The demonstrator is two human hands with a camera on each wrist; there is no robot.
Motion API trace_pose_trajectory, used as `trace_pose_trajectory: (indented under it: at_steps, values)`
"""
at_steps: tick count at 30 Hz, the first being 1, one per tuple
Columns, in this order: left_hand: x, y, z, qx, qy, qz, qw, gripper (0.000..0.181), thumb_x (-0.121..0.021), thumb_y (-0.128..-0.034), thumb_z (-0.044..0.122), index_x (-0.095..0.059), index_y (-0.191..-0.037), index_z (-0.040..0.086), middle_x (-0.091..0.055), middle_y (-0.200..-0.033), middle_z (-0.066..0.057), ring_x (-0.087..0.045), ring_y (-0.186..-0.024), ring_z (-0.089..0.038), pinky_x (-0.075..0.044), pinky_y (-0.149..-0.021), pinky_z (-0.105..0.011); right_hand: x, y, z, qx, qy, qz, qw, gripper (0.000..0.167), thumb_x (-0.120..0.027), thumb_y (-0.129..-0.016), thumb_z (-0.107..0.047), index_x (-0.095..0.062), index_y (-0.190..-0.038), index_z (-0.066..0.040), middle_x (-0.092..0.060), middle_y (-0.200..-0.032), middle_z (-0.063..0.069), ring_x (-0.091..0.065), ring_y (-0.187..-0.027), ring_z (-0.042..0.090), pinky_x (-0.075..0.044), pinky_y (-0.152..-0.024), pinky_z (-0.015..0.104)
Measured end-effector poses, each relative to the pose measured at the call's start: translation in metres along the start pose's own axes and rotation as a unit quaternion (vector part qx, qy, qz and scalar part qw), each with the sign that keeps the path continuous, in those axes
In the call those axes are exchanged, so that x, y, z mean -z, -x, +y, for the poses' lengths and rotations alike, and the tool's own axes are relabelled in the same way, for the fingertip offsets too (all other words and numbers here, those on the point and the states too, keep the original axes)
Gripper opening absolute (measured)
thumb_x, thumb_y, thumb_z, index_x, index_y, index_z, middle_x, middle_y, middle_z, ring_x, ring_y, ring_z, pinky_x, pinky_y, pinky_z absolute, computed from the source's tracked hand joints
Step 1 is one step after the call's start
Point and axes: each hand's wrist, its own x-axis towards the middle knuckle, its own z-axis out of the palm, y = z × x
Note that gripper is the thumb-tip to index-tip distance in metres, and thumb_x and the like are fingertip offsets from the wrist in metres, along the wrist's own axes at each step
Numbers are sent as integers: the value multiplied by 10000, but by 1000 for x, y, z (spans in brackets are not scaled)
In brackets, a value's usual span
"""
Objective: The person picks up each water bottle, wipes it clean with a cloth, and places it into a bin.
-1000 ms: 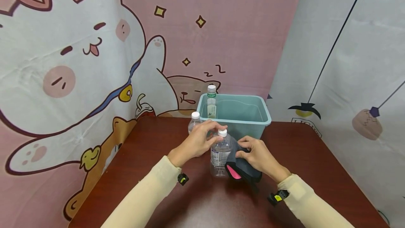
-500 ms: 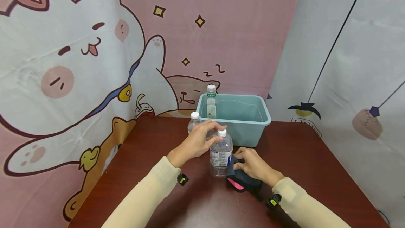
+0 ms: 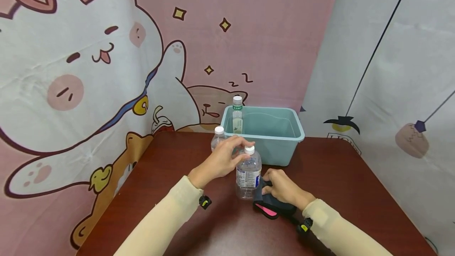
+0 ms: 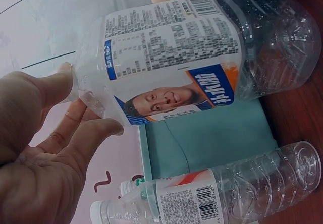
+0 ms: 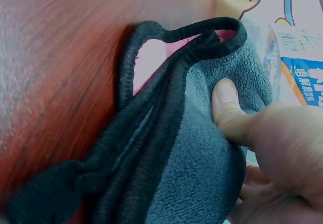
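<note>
A clear plastic bottle (image 3: 248,177) with a white cap and a printed label stands upright on the table. My left hand (image 3: 227,154) holds it at the neck between thumb and fingers, also seen from close up in the left wrist view, where the label (image 4: 171,57) faces the camera. My right hand (image 3: 284,188) pinches a bunched grey cloth (image 5: 197,148) with black edging and a pink underside. The cloth lies against the lower right side of the bottle and hangs down to the table. Some of the right fingers are hidden behind the cloth.
Behind the bottle stands a light blue plastic bin (image 3: 275,149) with a green-labelled bottle (image 3: 237,117) upright in its left end. Another clear bottle (image 4: 247,188) with a white cap stands left of the bin, partly behind my left hand. The dark red table (image 3: 170,157) meets a printed curtain.
My right hand has moved the cloth down the bottle's right side, from near its shoulder toward its base. My left hand stays at the bottle's neck.
</note>
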Motion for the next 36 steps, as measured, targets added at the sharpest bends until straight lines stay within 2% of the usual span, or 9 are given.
trace_pose_trajectory:
  at_steps: [4, 11, 22, 27, 29, 31, 36]
  values:
    - [0, 0, -1, 16, 35, -10, 10000, 337, -816, -1101, 137, -734, -1426, 110, -760, -1560, -84, -728, -1432, -300, -653, -1164, -548, -1, 2, 1, -65, -103, 101, 9999, 274, -1011, -907, -111, -902, -1127, 11, -861, -1142, 114, -831, -1076, 278, -718, -916, 458]
    - [-2, 0, -2, 2, 97, -67, 9999, 333, -808, -1108, 138, -728, -1430, 106, -756, -1574, -80, -721, -1443, -309, -647, -1169, -559, -3, 5, 4, -165, -218, 236, 9993, 335, -1000, -909, -79, -887, -1203, 35, -880, -1209, 154, -853, -1134, 324, -715, -975, 524]
    - [0, -1, -3, 82, 49, -103, 9999, 350, -808, -1107, 148, -729, -1447, 119, -754, -1568, -69, -725, -1432, -282, -643, -1185, -513, 1, 3, 6, -181, -402, 429, 9981, 387, -997, -922, -124, -879, -1265, 11, -894, -1209, 84, -850, -1143, 285, -706, -997, 524]
    - [0, -1, -2, 41, 123, -82, 9999, 373, -825, -1091, 127, -733, -1453, 104, -760, -1561, -92, -744, -1378, -297, -651, -1165, -545, 7, 5, 3, -372, -660, 486, 9959, 387, -968, -956, -115, -868, -1314, -7, -882, -1275, 90, -832, -1212, 310, -686, -1049, 579]
    - [1, -2, -2, 57, 101, -87, 9999, 368, -822, -1094, 133, -737, -1451, 107, -761, -1567, -84, -744, -1362, -284, -655, -1163, -525, 12, 4, 2, -443, -744, 540, 9948, 393, -963, -962, -107, -866, -1333, -20, -875, -1303, 91, -822, -1235, 310, -680, -1066, 587]
    - [1, -2, -1, 69, 87, -93, 9999, 361, -818, -1096, 135, -740, -1447, 109, -760, -1572, -76, -741, -1343, -274, -659, -1161, -504, 18, 2, -1, -484, -815, 606, 9937, 405, -962, -961, -95, -863, -1350, -34, -873, -1298, 70, -813, -1208, 273, -691, -1054, 545]
    - [1, 0, -1, 140, 106, -102, 9998, 374, -835, -1082, 131, -741, -1443, 105, -762, -1573, -78, -741, -1313, -269, -659, -1161, -512, 34, -3, -10, -389, -923, 853, 9913, 429, -969, -945, -56, -860, -1360, -35, -868, -1205, 19, -754, -1039, 158, -676, -920, 310]
